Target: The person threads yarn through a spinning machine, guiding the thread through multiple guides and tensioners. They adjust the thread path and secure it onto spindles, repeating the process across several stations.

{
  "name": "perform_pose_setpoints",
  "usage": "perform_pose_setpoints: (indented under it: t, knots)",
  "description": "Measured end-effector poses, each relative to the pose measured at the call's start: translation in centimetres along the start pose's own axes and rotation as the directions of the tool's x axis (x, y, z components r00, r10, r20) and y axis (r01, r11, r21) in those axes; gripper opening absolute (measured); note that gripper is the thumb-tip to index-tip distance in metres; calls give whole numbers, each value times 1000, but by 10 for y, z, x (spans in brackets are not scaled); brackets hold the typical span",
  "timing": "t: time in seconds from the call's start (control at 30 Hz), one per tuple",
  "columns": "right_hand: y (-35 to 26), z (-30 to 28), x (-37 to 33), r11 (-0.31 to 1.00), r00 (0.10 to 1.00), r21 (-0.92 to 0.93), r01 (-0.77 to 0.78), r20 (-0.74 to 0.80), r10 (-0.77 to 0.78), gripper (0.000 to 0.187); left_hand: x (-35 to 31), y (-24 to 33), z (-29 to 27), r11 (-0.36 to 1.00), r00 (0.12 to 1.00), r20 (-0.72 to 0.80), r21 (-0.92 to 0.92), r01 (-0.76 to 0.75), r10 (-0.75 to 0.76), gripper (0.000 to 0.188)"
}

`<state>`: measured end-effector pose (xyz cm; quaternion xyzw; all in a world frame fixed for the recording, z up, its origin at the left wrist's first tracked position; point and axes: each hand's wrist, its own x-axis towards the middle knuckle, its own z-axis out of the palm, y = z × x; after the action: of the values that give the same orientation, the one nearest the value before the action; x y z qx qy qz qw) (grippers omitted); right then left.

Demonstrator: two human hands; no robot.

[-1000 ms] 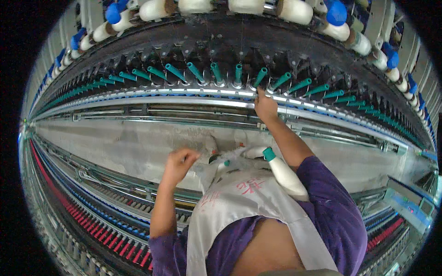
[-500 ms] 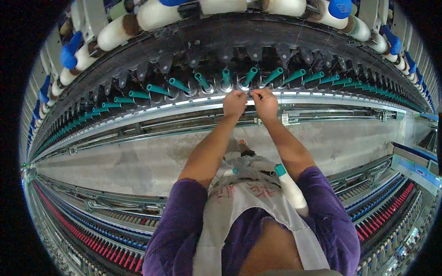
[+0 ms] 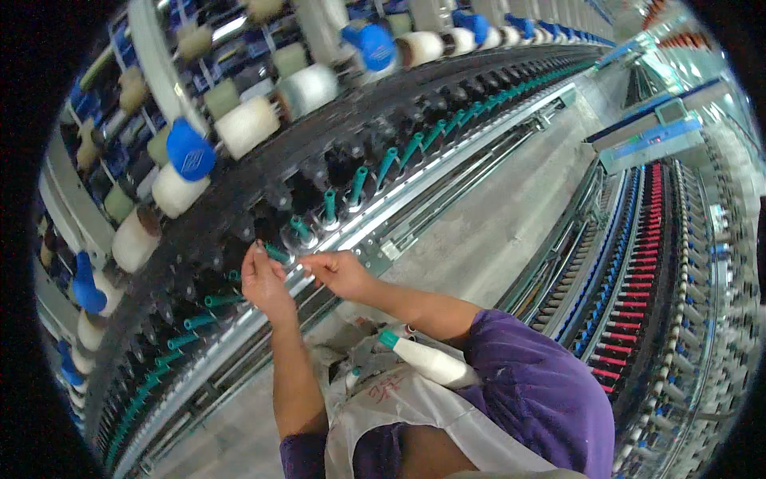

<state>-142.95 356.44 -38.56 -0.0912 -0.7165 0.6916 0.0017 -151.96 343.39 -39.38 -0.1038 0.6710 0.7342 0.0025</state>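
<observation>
My left hand (image 3: 267, 281) is raised at the row of spindles, its fingertips pinched together beside a green bobbin tube (image 3: 277, 253). On the other side of that tube's base, my right hand (image 3: 341, 274) has its fingers closed in a pinch near the silver rail (image 3: 351, 237). Whatever either pinch holds is too fine to make out. Further green tubes, such as one upright tube (image 3: 329, 207), stand on spindles along the rail. A white yarn bobbin with a green tip (image 3: 431, 363) lies against my grey apron (image 3: 399, 407).
Above the spindles hang thick white roving bobbins (image 3: 247, 128) and blue rounded caps (image 3: 191, 149) on the machine frame. To the right, across a grey floor aisle (image 3: 471, 227), runs another machine with red tubes (image 3: 638, 275). A blue-and-grey machine end unit (image 3: 650, 144) stands at the far right.
The view has swung, so the spindle row now slopes up to the right. My hands appear further left and lower, slightly further apart, the left fingertips now higher beside a tube.
</observation>
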Motion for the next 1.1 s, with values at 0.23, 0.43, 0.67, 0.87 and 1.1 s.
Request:
perform_pose_setpoints:
  t: [0.23, 0.43, 0.67, 0.87, 1.1]
  knots:
    - [-20, -28, -18, 951, 966, 181, -250, -15, 257, 24, -7, -110, -26, 986, 997, 73, 162, -33, 21, 24]
    - [-56, -61, -43, 988, 978, 152, 30, -209, 2, 25, -1, -186, -41, 653, 984, 178, 742, -153, 28, 44]
    - [-32, 2, -26, 997, 993, 22, -73, -94, 74, 23, -16, -131, -37, 652, 980, 197, 747, -133, -26, 53]
    - [-145, 58, 25, 758, 843, -369, 538, 226, -488, 12, -34, -132, -52, 659, 929, 349, 672, -338, 120, 39]
    - [-132, -6, 17, 327, 808, -922, 207, -27, -588, 11, -124, 24, -53, 594, 292, 882, -18, 804, -370, 46]
